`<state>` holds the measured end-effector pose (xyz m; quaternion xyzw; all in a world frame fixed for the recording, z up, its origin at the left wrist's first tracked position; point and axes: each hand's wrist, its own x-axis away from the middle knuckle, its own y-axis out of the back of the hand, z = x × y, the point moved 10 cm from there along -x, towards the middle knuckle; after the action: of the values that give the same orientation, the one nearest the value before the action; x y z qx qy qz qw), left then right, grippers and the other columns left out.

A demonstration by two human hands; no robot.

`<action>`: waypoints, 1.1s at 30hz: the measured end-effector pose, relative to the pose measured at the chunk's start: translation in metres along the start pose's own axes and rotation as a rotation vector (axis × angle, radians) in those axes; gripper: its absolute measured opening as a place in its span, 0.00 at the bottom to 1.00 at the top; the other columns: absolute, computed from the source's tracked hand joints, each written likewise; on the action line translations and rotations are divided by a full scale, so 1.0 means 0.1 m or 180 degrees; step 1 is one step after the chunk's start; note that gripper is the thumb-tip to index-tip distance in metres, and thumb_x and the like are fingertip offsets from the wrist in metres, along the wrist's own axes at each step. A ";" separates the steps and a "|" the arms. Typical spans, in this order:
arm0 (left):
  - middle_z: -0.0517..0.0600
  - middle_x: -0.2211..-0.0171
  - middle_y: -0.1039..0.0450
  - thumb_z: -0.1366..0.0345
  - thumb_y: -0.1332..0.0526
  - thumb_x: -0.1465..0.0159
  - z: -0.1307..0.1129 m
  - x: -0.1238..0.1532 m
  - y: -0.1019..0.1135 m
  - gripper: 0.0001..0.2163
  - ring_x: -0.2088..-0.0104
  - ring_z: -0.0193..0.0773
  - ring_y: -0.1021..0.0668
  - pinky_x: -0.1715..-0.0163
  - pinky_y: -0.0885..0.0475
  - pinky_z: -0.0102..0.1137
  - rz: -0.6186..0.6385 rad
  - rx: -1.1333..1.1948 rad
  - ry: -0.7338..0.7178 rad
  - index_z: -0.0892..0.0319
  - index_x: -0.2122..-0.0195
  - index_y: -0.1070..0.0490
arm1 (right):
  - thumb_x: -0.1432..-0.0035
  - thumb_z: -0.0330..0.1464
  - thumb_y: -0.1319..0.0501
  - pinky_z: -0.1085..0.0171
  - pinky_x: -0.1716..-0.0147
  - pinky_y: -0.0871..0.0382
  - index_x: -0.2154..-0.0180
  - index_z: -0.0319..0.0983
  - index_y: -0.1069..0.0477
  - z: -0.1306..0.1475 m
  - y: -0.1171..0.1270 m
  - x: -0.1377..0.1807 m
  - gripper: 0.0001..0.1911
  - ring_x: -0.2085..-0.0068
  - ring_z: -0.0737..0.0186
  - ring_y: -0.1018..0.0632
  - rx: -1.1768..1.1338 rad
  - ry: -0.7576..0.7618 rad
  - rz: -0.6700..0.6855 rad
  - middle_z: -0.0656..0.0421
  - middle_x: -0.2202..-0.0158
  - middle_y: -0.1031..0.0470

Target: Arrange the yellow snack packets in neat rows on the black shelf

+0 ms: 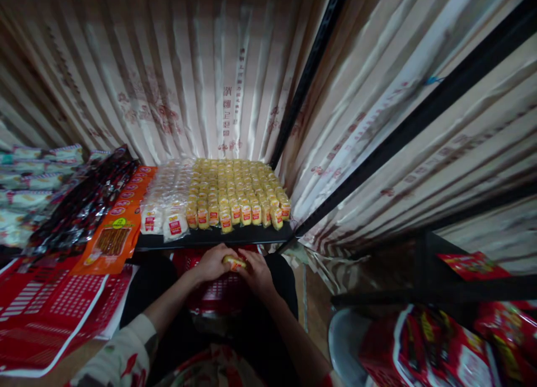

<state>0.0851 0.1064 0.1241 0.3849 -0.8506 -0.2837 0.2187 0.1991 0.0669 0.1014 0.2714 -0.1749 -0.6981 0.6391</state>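
Between my two hands, over my lap, is a small yellow wrapped snack cake (235,263) with a red and white label. My left hand (213,262) grips its left end, and the fingers of my right hand (257,270) close on its right end. Just ahead, on a black shelf (210,239), stand rows of matching yellow wrapped snack cakes (239,191). White wrapped packets (168,202) with red labels are lined up to their left. Below my hands, between my knees, sits a red basket (218,295) with a perforated side.
Left of the white packets lie an orange snack bag (113,239), dark shiny packets (84,202) and pale packets (37,180). A red basket (54,303) stands lower left. Black metal posts (377,157) slant across patterned curtains (210,68). At lower right are red packages (444,342).
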 end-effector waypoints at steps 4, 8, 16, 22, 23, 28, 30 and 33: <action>0.47 0.64 0.31 0.69 0.43 0.46 -0.20 -0.04 0.11 0.13 0.62 0.36 0.27 0.58 0.33 0.30 -0.0129 -0.0206 -0.0322 0.54 0.60 0.27 | 0.46 0.34 0.41 0.58 0.52 0.36 0.53 0.41 0.30 0.25 0.06 -0.06 0.17 0.54 0.56 0.28 0.0319 0.0283 0.0011 0.55 0.56 0.25; 0.49 0.61 0.30 0.70 0.43 0.46 -0.16 -0.03 0.27 0.15 0.61 0.36 0.27 0.58 0.32 0.31 -0.0995 0.0302 -0.0307 0.55 0.56 0.30 | 0.48 0.36 0.40 0.61 0.59 0.34 0.57 0.41 0.28 0.15 0.11 -0.17 0.15 0.61 0.58 0.27 0.0135 -0.0122 -0.0067 0.56 0.64 0.25; 0.53 0.55 0.36 0.72 0.48 0.42 -0.03 0.08 0.43 0.17 0.65 0.33 0.26 0.61 0.29 0.33 -0.2093 0.0441 -0.0026 0.59 0.51 0.37 | 0.49 0.39 0.41 0.63 0.62 0.32 0.57 0.39 0.28 -0.05 0.34 -0.52 0.18 0.64 0.61 0.26 -0.0611 -0.0488 -0.0913 0.56 0.63 0.27; 0.56 0.49 0.41 0.75 0.48 0.43 -0.05 0.00 0.39 0.19 0.55 0.39 0.28 0.53 0.30 0.37 -0.2094 -0.0054 0.0059 0.60 0.49 0.38 | 0.45 0.39 0.46 0.61 0.59 0.33 0.56 0.36 0.30 0.15 0.33 -0.75 0.18 0.61 0.58 0.27 -0.0151 -0.0284 -0.1187 0.51 0.60 0.27; 0.56 0.49 0.41 0.75 0.48 0.43 -0.05 -0.02 0.38 0.19 0.53 0.40 0.29 0.53 0.30 0.38 -0.2092 -0.0095 0.0058 0.60 0.49 0.38 | 0.44 0.39 0.46 0.60 0.58 0.34 0.56 0.36 0.30 0.18 0.31 -0.77 0.18 0.60 0.58 0.27 -0.0090 -0.0235 -0.1214 0.51 0.60 0.27; 0.55 0.49 0.41 0.76 0.48 0.44 -0.03 -0.08 0.35 0.19 0.50 0.41 0.31 0.50 0.31 0.39 -0.2087 -0.0205 0.0006 0.60 0.50 0.37 | 0.42 0.38 0.48 0.59 0.59 0.34 0.58 0.36 0.34 0.22 0.25 -0.77 0.15 0.60 0.57 0.28 0.0009 -0.0236 -0.1374 0.51 0.62 0.28; 0.55 0.49 0.41 0.76 0.48 0.44 -0.02 -0.10 0.34 0.19 0.50 0.41 0.31 0.50 0.31 0.39 -0.2070 -0.0195 -0.0003 0.59 0.51 0.37 | 0.42 0.39 0.49 0.59 0.60 0.34 0.60 0.37 0.35 0.21 0.24 -0.76 0.14 0.61 0.57 0.29 0.0038 -0.0224 -0.1393 0.52 0.63 0.28; 0.55 0.49 0.41 0.76 0.49 0.44 0.00 -0.12 0.33 0.19 0.50 0.41 0.31 0.50 0.31 0.39 -0.2001 -0.0155 -0.0052 0.59 0.51 0.37 | 0.41 0.39 0.49 0.59 0.61 0.33 0.61 0.37 0.36 0.20 0.25 -0.75 0.12 0.62 0.57 0.30 0.0058 -0.0160 -0.1443 0.52 0.63 0.30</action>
<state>0.0751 0.1337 0.1438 0.6213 -0.6847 -0.3608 0.1225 0.2096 0.1358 0.1432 0.2921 -0.1316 -0.8288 0.4588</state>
